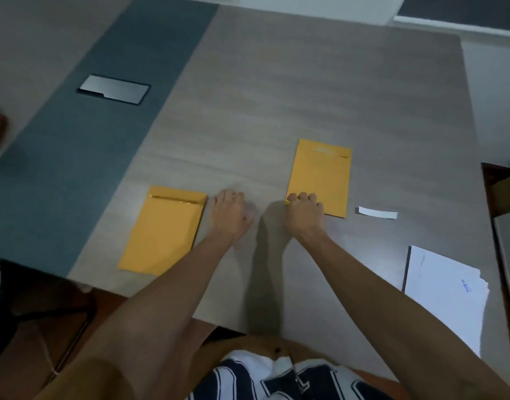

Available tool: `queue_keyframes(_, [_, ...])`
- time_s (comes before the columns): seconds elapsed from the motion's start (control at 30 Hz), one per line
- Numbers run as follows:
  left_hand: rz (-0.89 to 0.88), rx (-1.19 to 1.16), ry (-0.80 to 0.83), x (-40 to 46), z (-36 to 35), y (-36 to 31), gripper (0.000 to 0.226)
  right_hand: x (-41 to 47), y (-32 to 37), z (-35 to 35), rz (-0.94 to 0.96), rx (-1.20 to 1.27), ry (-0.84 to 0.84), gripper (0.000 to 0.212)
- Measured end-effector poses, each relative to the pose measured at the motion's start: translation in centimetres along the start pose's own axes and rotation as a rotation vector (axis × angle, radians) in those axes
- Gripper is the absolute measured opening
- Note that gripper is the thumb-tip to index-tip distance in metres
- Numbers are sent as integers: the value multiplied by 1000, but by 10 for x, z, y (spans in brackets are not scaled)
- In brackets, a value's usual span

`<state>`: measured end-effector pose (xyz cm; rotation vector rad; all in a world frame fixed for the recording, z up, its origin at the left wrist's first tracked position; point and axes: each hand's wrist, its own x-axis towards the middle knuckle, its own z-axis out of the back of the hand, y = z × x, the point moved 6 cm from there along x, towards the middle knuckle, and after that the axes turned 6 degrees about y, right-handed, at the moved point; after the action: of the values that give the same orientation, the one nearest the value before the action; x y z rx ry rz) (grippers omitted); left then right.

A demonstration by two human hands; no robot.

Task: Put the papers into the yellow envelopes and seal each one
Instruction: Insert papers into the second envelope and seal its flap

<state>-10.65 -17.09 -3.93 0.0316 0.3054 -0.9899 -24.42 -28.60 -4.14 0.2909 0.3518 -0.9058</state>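
Two yellow envelopes lie flat on the grey table. The left envelope (164,229) has its flap folded down along the far edge. My left hand (230,212) rests palm down on the table just right of it, holding nothing, fingers slightly apart. The right envelope (320,174) lies farther back. My right hand (304,209) presses on its near left corner with the fingers curled. A stack of white papers (444,293) sits at the table's right near edge.
A small white paper strip (378,212) lies right of the right envelope. A dark blue-grey band (89,157) runs along the table's left part, with a metal cover plate (115,89) in it. The table's near edge (219,321) is close to my body.
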Motion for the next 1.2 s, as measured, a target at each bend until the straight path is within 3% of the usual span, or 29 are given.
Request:
queue_keyframes(0.17, [389,-108,-75,-55,-12,87,56,-22,37,-23,43,1,26,40])
queue_keyframes(0.33, [500,-175,164,-86,-55,145,79,-46,43,-46,40,19,37,41])
queue_keyframes(0.5, [279,-115,203,-87,-66,128,74,-71,20,-54,8,57,15,40])
queue_keyframes(0.83, [-411,101,144,-107,-82,-25,59,-121,-54,-66,-136,339,-217,53])
queue_keyframes(0.93, [-503,96,170,-110,-84,-52,60,-129,-69,-73,-190,362,-201,59])
queue_keyframes(1.2, [-576,1,227,-104,-76,-64,57,-134,-88,-76,-279,577,-260,50])
